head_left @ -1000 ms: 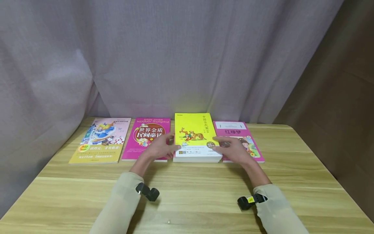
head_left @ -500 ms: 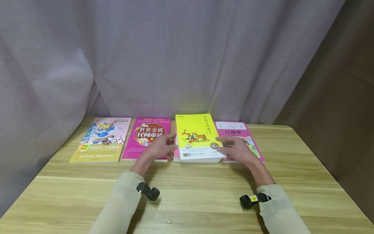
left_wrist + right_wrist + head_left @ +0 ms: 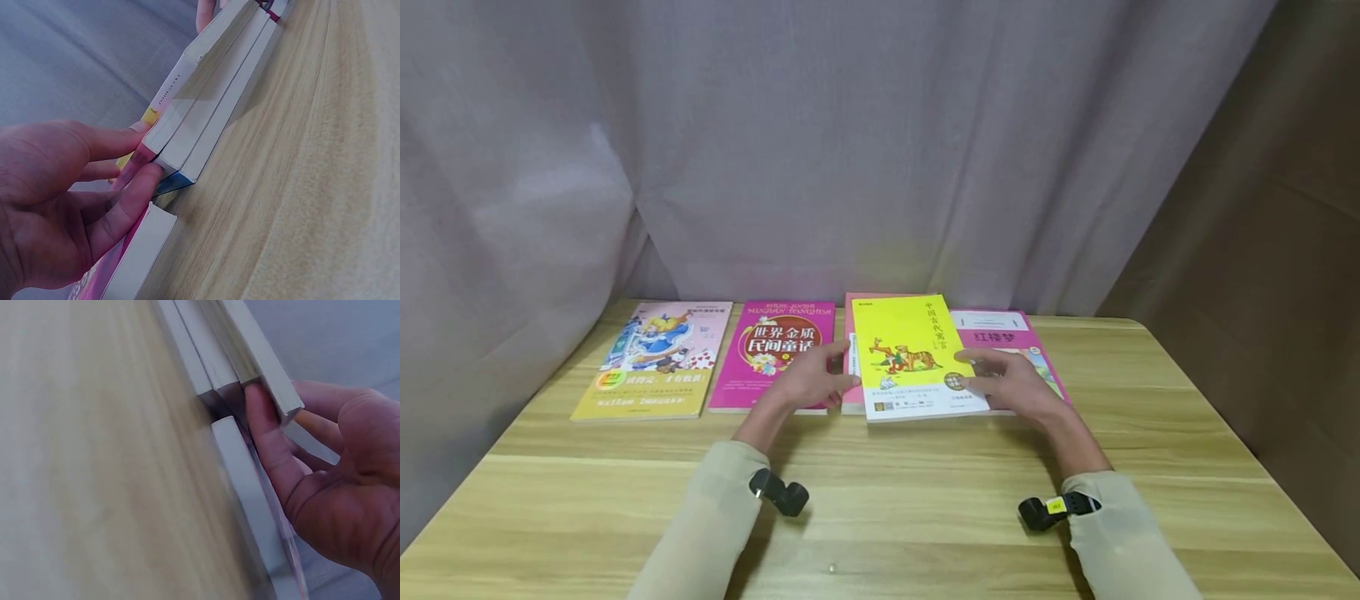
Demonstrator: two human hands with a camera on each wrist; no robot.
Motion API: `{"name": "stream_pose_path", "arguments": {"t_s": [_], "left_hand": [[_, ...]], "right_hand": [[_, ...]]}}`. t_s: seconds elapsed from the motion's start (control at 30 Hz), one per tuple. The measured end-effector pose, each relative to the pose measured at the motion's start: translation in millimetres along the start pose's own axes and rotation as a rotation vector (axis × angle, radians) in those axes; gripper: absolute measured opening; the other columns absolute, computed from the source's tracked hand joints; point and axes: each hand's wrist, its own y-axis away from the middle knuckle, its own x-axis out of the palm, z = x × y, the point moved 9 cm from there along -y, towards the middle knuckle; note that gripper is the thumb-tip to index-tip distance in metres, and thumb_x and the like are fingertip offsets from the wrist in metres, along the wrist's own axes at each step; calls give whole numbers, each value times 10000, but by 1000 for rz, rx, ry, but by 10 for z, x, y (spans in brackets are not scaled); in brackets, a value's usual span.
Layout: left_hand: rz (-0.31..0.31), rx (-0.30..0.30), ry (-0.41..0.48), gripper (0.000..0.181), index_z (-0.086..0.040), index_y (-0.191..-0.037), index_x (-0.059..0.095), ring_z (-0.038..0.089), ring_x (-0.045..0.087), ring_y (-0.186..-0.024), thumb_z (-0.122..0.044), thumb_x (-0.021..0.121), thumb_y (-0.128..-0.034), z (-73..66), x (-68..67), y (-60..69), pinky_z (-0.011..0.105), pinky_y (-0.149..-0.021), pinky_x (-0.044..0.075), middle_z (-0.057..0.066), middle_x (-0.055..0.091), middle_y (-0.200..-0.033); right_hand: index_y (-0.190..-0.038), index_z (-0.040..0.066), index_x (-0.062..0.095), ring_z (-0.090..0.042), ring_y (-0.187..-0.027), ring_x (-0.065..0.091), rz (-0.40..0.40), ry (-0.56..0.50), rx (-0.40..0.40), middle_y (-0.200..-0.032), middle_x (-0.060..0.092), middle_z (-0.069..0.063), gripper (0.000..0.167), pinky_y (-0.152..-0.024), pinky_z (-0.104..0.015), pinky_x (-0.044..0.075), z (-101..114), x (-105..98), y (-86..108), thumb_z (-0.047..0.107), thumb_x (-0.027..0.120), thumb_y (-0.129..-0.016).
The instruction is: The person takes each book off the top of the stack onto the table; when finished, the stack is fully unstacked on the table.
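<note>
A yellow book [image 3: 898, 321] with a tiger picture lies turned on top of a book stack, its right side lifted. My right hand [image 3: 1018, 387] pinches its right edge; in the right wrist view a finger [image 3: 262, 406] reaches under that book. Beneath it, a pink book [image 3: 853, 402] shows along the left and top edges. My left hand [image 3: 805, 379] holds the stack's left side. In the left wrist view, my left fingers [image 3: 134, 197] press the spines of the pink book and the lower books, one with a blue spine [image 3: 175, 182].
A magenta book [image 3: 782, 321] lies left of the stack, partly under my left hand. Farther left is a pink-and-yellow book [image 3: 658, 367]. Another magenta book [image 3: 1000, 325] lies on the right, partly covered. All rest on a wooden table [image 3: 895, 500] before a grey curtain [image 3: 880, 150].
The yellow book has slid right and toward me and turned slightly, uncovering the pink book below. My right hand has moved a little right with it; my left hand has stayed nearly in place.
</note>
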Motion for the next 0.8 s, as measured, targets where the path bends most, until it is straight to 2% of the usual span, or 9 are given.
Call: {"name": "stream_pose_path", "arguments": {"t_s": [0.13,0.23,0.3,0.5,0.7,0.8], "left_hand": [[2,11,-2,807,-161,-1663,351,218,668,-728,-187,775,-977,-8,6,-2,283,-615,595,150,654,-1112],[-5,20,-9,811,-157,-1659,359,218,675,-725,-187,783,-969,-17,-4,-7,297,-623,611,152,671,-1098],[-10,30,-17,806,-146,-1656,362,216,679,-724,-185,780,-968,-26,-13,-7,304,-630,620,153,683,-1076],[-5,25,-5,828,-165,-1662,353,225,675,-727,-207,793,-962,-8,-8,-7,308,-627,615,153,672,-1134],[-15,-5,1,894,-178,-1665,351,228,676,-726,-237,844,-923,5,-5,4,290,-616,598,168,650,-1264],[-17,-11,7,892,-182,-1663,357,227,671,-715,-226,847,-919,4,-1,0,286,-601,591,172,658,-1225]], "right_hand": [[-1509,117,589,-316,-1151,643,37,-45,6,-1552,489,-267,607,-824,-306,620,-7,14,17,250,791,-953],[-1534,98,554,-263,-1050,702,75,-132,14,-1543,493,-267,618,-826,-331,639,-7,44,22,196,768,-962],[-1551,102,532,-225,-1009,722,73,-182,27,-1546,497,-261,625,-828,-332,643,-11,58,15,194,752,-974],[-1556,110,530,-197,-982,742,32,-256,66,-1564,504,-254,600,-820,-336,657,-63,76,-16,148,732,-993],[-1567,128,523,-209,-995,757,49,-257,73,-1563,509,-255,627,-830,-344,658,-115,18,10,140,743,-980],[-1577,154,516,-221,-1012,762,54,-265,83,-1582,498,-244,650,-842,-346,657,-149,-42,32,163,759,-974]]}}
